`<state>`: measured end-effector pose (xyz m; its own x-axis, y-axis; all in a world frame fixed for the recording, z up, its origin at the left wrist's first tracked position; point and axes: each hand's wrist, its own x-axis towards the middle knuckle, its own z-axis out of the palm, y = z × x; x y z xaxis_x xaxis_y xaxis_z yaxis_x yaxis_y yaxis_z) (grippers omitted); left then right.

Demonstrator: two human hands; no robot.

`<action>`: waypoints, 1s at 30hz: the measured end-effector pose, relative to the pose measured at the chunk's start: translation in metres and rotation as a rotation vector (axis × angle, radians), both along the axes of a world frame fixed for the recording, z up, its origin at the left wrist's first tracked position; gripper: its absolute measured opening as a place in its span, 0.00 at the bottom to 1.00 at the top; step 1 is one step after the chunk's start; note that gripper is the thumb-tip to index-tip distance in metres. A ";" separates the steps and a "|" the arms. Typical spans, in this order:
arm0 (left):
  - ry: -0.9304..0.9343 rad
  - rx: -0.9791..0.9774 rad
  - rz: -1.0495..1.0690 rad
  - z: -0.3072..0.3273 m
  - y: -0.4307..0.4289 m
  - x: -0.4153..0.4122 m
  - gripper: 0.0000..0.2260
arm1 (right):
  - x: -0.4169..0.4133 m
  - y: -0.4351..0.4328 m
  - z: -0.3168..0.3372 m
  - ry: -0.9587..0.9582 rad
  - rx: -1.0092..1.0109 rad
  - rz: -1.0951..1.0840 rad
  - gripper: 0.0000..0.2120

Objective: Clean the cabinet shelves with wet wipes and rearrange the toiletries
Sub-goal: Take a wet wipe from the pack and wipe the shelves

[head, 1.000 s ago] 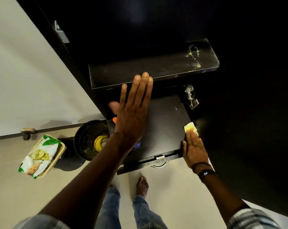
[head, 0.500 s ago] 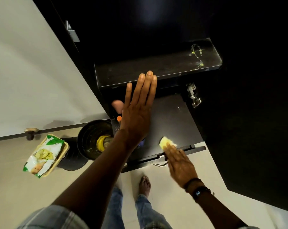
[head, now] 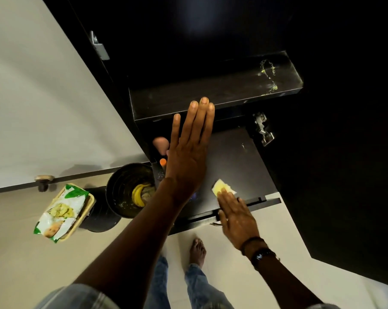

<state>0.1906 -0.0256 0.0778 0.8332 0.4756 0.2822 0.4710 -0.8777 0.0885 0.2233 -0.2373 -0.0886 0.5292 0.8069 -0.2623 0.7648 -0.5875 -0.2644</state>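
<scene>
Green-and-white wipes pack (head: 62, 212) sits far left of the lower shelf (head: 233, 166). Left hand (head: 188, 161), fingers spread flat, hovers over that shelf's left side. Right hand (head: 235, 216), nearer its front edge, presses a yellowish wipe (head: 222, 188) flat; the shelf's long axis runs left-right, unwiped surface lying beyond.

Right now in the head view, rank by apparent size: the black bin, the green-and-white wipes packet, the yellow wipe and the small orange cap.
1. Black round bin
2. Green-and-white wipes packet, nearly as large
3. Yellow wipe
4. Small orange cap
</scene>
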 end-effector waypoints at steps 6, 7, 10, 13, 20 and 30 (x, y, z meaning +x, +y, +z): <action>-0.046 -0.026 -0.005 -0.001 0.000 0.001 0.43 | 0.080 -0.032 0.012 -0.064 -0.023 -0.262 0.29; -0.057 -0.042 -0.005 -0.001 -0.001 0.001 0.42 | 0.091 -0.021 0.012 -0.071 -0.038 -0.273 0.30; -0.051 -0.051 -0.003 0.000 -0.001 0.002 0.42 | 0.114 0.030 0.012 -0.121 -0.125 -0.241 0.28; -0.023 -0.037 0.009 0.001 -0.001 0.001 0.44 | 0.135 0.080 0.009 -0.100 -0.143 -0.189 0.28; 0.021 -0.028 0.026 0.000 -0.005 0.001 0.45 | 0.172 0.138 0.014 -0.072 -0.160 -0.200 0.26; -0.017 -0.045 0.009 -0.002 -0.002 0.002 0.46 | 0.192 0.172 0.028 -0.110 -0.229 -0.337 0.22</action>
<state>0.1931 -0.0275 0.0758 0.8242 0.4951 0.2748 0.4764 -0.8686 0.1361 0.4149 -0.0649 -0.0605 0.7887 0.5108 -0.3421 0.5357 -0.8440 -0.0252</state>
